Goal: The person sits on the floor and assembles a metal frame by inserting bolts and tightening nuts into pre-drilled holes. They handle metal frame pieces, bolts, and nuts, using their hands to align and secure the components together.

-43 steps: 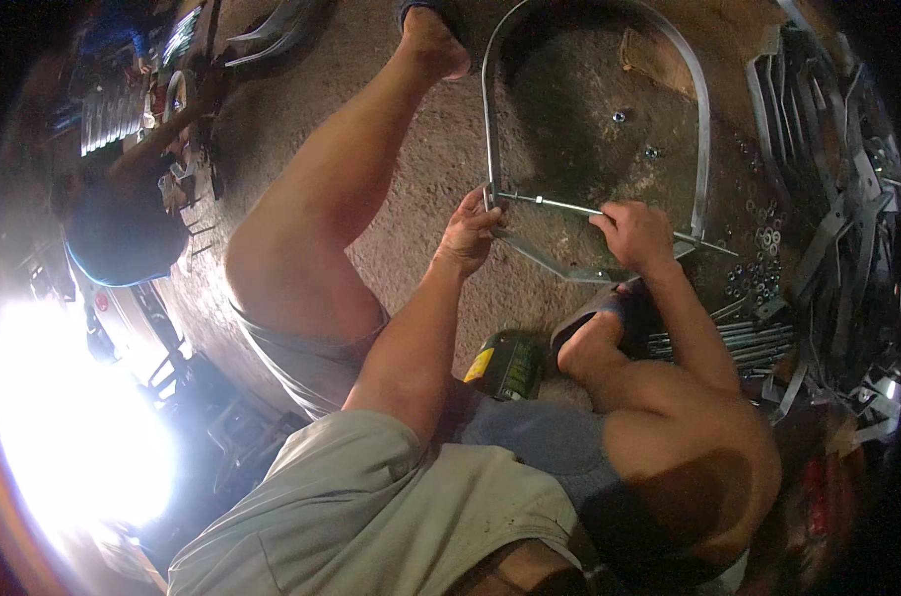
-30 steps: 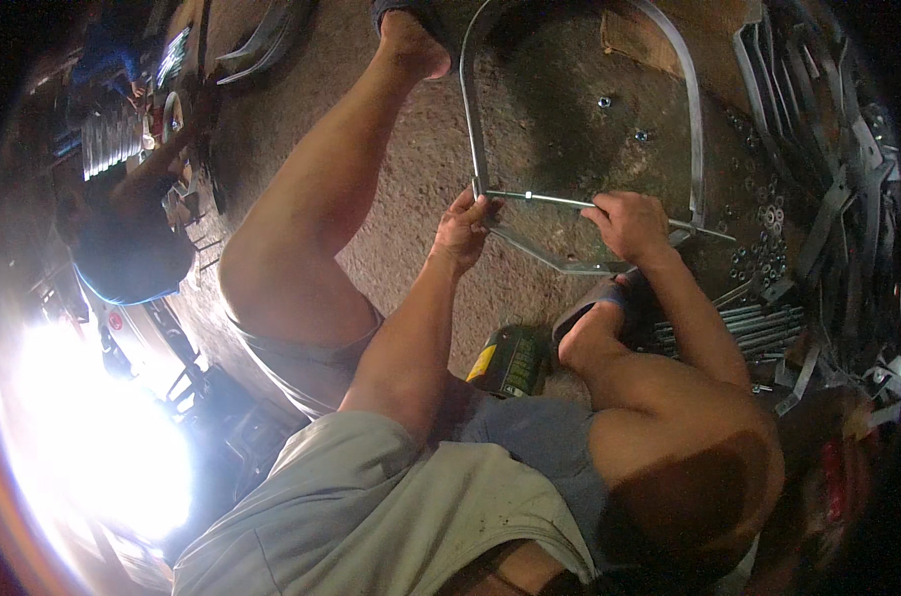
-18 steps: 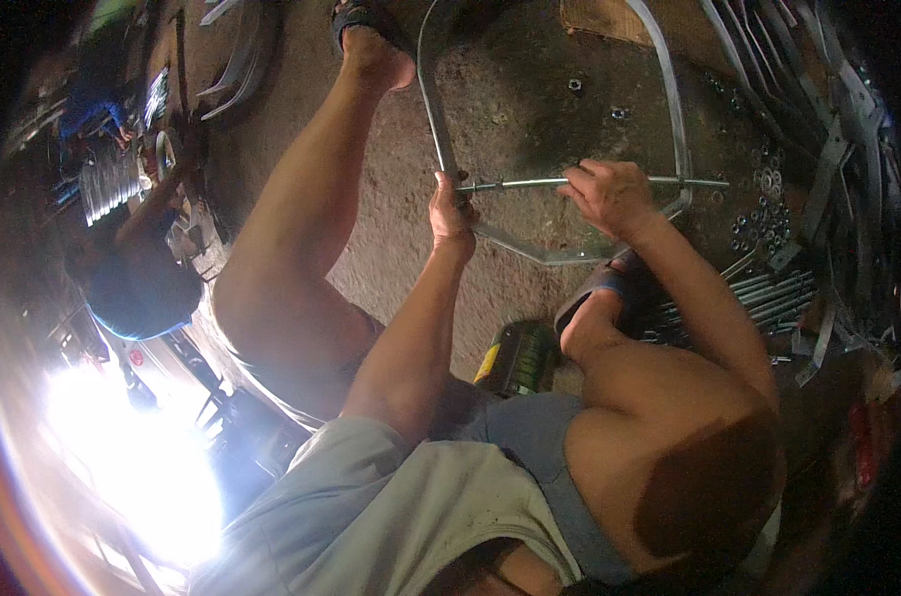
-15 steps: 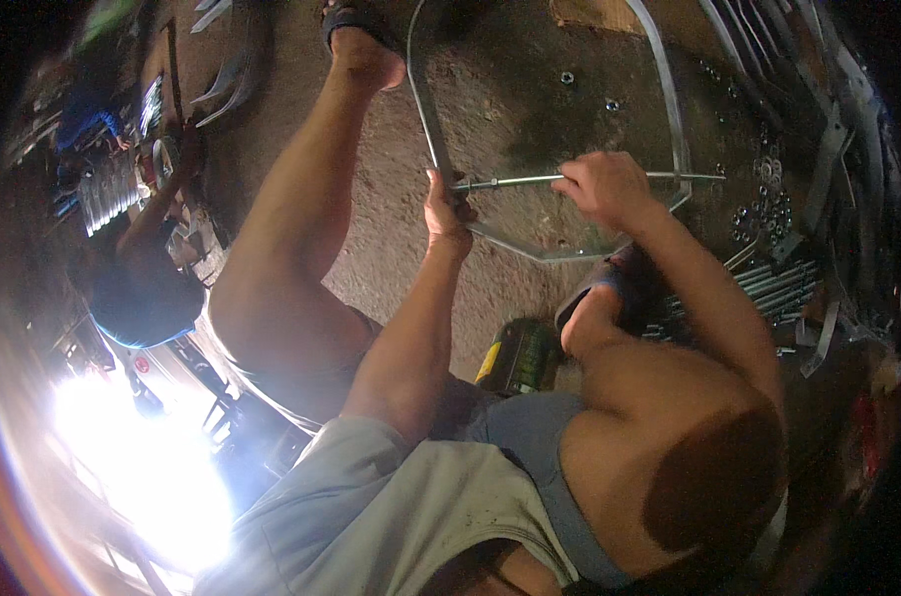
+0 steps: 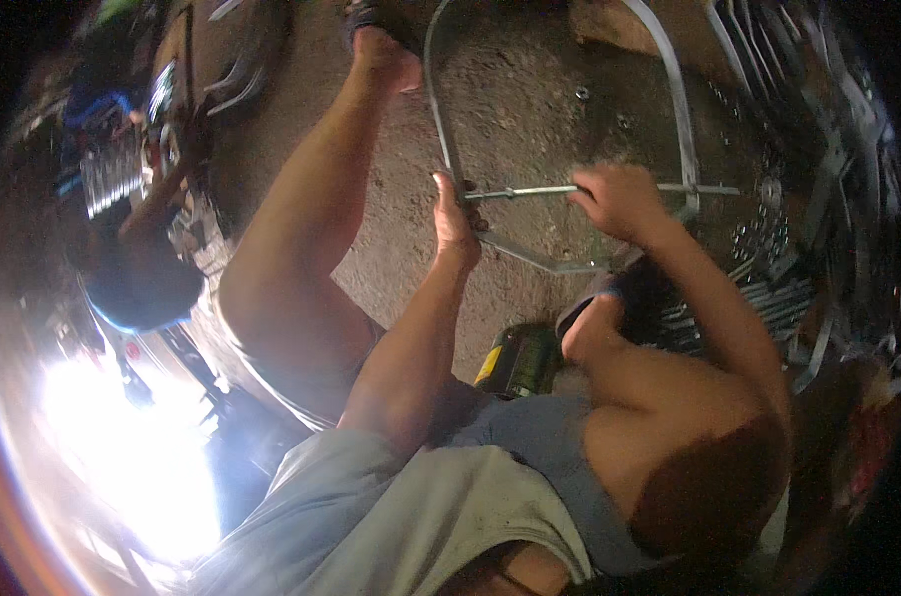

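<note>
A bent flat-metal band [image 5: 688,109], rounded at the far end, stands over the floor in front of me. A thin metal rod [image 5: 542,190] crosses it from side to side, its right end sticking out past the band. My left hand [image 5: 454,226] grips the band's left side by the rod's end, thumb pointing up. A nut [image 5: 511,193] sits on the rod a little right of that hand. My right hand [image 5: 617,200] has its fingers closed round the rod's middle, slightly blurred.
Loose nuts [image 5: 758,238] and a bundle of rods [image 5: 738,316] lie at right, beside metal strips [image 5: 835,189]. A dark green container [image 5: 520,360] stands between my legs. A wooden block [image 5: 614,24] lies far ahead. Another person [image 5: 142,268] in a blue cap works at left.
The band, rod and both hands have shifted slightly right and down in the view. The right hand has turned a little on the rod; both grips remain.
</note>
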Available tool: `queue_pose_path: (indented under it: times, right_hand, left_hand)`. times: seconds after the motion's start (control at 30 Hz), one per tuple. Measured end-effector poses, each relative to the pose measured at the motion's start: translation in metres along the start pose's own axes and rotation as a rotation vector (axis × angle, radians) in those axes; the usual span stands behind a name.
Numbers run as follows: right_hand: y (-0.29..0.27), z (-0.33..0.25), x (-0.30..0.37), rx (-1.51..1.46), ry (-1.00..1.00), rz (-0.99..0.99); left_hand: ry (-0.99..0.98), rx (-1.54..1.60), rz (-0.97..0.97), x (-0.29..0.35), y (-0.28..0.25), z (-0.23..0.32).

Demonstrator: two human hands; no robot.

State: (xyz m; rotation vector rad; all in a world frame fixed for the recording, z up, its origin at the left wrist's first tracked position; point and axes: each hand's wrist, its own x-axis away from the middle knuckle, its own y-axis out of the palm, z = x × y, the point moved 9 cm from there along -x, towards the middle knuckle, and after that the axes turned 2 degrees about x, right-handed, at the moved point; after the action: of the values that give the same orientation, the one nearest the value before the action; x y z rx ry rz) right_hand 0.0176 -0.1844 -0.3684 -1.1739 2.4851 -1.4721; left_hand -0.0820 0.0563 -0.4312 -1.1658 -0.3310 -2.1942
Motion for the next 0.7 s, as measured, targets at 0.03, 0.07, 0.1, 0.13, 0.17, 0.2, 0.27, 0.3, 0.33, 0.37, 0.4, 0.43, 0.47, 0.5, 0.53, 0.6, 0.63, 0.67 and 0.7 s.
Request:
queue_pose_path:
  times: [0.03, 0.07, 0.1, 0.13, 0.17, 0.2, 0.27, 0.3, 0.33, 0.37, 0.4, 0.43, 0.47, 0.5, 0.53, 0.6, 0.63, 0.67, 0.7]
  right_hand:
    - [0.000, -0.002, 0.006, -0.014, -0.019, 0.018]
    - [-0.007, -0.005, 0.006, -0.028, -0.049, 0.044]
    - [-0.016, -0.010, 0.007, -0.042, -0.071, 0.016]
    - [-0.028, -0.016, 0.006, -0.054, -0.091, -0.012]
    - [-0.040, -0.021, 0.006, -0.065, -0.107, -0.039]
    - [-0.053, -0.025, 0.006, -0.072, -0.100, -0.047]
    - [-0.079, -0.034, 0.001, -0.091, -0.086, -0.058]
    - [-0.087, -0.037, -0.001, -0.109, -0.064, -0.098]
    - [-0.095, -0.039, -0.002, -0.130, -0.040, -0.137]
    - [-0.102, -0.041, -0.002, -0.151, -0.011, -0.176]
    - [-0.112, -0.041, -0.001, -0.201, -0.007, -0.162]
    - [-0.118, -0.039, 0.001, -0.254, -0.003, -0.146]
    - [-0.125, -0.041, 0.001, -0.318, -0.010, -0.138]
    - [-0.138, -0.052, 0.005, -0.348, 0.033, -0.189]
    - [-0.144, -0.050, 0.006, -0.375, 0.050, -0.193]
    - [-0.153, -0.037, 0.015, -0.423, 0.102, -0.189]
    - [-0.154, -0.028, 0.018, -0.442, 0.108, -0.183]
    - [-0.156, -0.028, 0.021, -0.432, 0.131, -0.178]
    - [-0.159, -0.030, 0.021, -0.423, 0.155, -0.174]
  left_hand:
    - [0.028, -0.001, 0.024, 0.009, 0.000, 0.003]
    - [0.077, -0.019, -0.033, 0.018, 0.006, 0.016]
    - [0.116, -0.034, -0.093, 0.028, 0.012, 0.025]
    - [0.158, -0.050, -0.153, 0.039, 0.019, 0.035]
    - [0.198, -0.065, -0.159, 0.052, 0.025, 0.049]
    - [0.250, -0.069, -0.168, 0.058, 0.027, 0.060]
    - [0.358, -0.084, -0.180, 0.069, 0.026, 0.083]
    - [0.378, -0.048, -0.230, 0.076, 0.032, 0.091]
    - [0.399, -0.015, -0.281, 0.085, 0.039, 0.100]
    - [0.418, 0.016, -0.332, 0.093, 0.045, 0.107]
    - [0.494, -0.026, -0.339, 0.104, 0.055, 0.118]
    - [0.571, -0.069, -0.343, 0.118, 0.066, 0.126]
    - [0.646, -0.118, -0.328, 0.131, 0.070, 0.134]
    - [0.680, -0.169, -0.371, 0.133, 0.077, 0.132]
    - [0.678, -0.166, -0.397, 0.135, 0.082, 0.134]
    - [0.670, -0.156, -0.471, 0.143, 0.094, 0.135]
    - [0.675, -0.128, -0.484, 0.145, 0.099, 0.136]
    - [0.675, -0.109, -0.489, 0.144, 0.100, 0.133]
    - [0.675, -0.091, -0.493, 0.145, 0.102, 0.131]
